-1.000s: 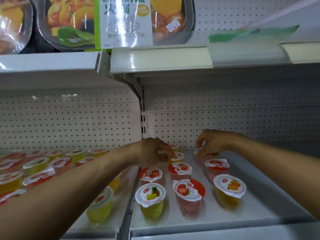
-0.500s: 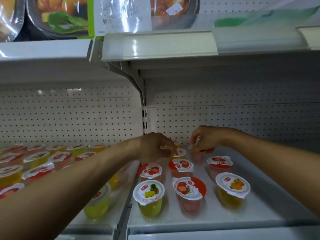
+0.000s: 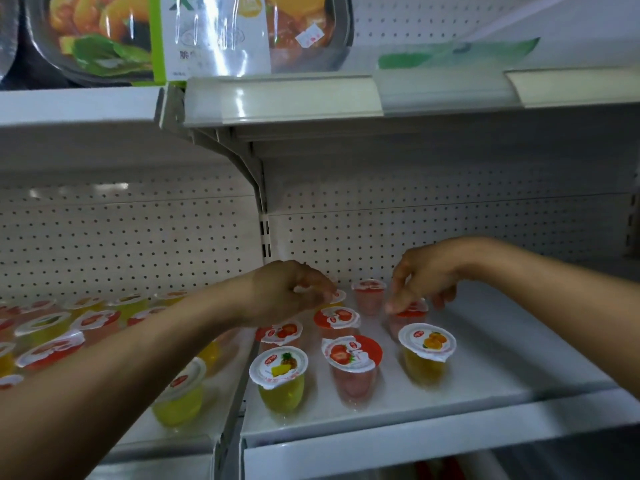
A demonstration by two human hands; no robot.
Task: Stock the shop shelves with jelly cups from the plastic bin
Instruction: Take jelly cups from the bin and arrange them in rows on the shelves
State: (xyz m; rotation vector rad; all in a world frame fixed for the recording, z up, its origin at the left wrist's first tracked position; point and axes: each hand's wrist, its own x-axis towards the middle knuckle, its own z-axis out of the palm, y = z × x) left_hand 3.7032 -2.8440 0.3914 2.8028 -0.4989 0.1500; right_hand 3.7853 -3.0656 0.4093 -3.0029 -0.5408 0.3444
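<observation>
Several jelly cups with red, yellow and orange fruit lids stand on the white shelf (image 3: 485, 382). My left hand (image 3: 294, 292) reaches to the back row, its curled fingers pinching the lid of a yellow jelly cup (image 3: 338, 296) that it mostly hides. My right hand (image 3: 422, 275) hangs with loose fingers over a red-lidded cup (image 3: 412, 311), fingertips at its lid. Between my hands a pink strawberry cup (image 3: 369, 292) stands free. In the front row stand a pineapple cup (image 3: 278, 367), a strawberry cup (image 3: 351, 355) and an orange cup (image 3: 426, 342). The plastic bin is out of view.
The left shelf section (image 3: 194, 441) holds several more red and yellow cups, partly behind my left forearm. A pegboard back wall (image 3: 450, 216) closes the shelf. The shelf above (image 3: 277, 98) carries packaged meal trays (image 3: 207, 32). A bracket (image 3: 256, 181) divides the sections.
My right hand has let go of the pink cup at the back and shifted right over the red-lidded cup. My left hand stays at the back-row cup. The view tilted slightly.
</observation>
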